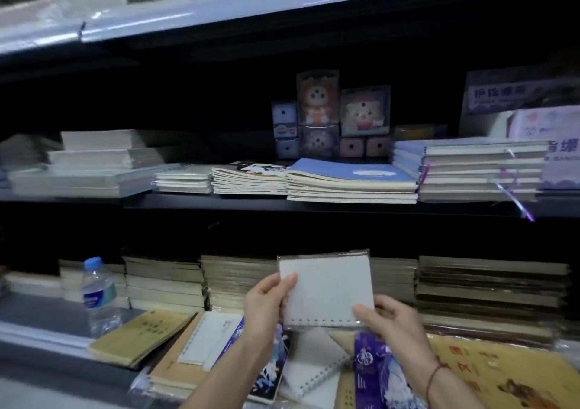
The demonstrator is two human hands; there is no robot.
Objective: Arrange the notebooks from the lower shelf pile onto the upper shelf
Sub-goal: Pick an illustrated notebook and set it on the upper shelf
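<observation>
Both hands, left hand (266, 303) and right hand (387, 322), pinch one white notebook (326, 287), held up over the lower shelf pile (201, 346). Next, I think, lift it onto the upper shelf (219, 203).

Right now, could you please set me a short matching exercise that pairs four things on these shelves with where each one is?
Things:
1. white notebook
2. water bottle
3. blue notebook
4. toy boxes

Places:
A. standing at the left of the lower shelf
B. at the back of the upper shelf
C. held up between the left hand and right hand
D. on top of a pile on the upper shelf

Pairs: 1-C, 2-A, 3-D, 4-B
</observation>
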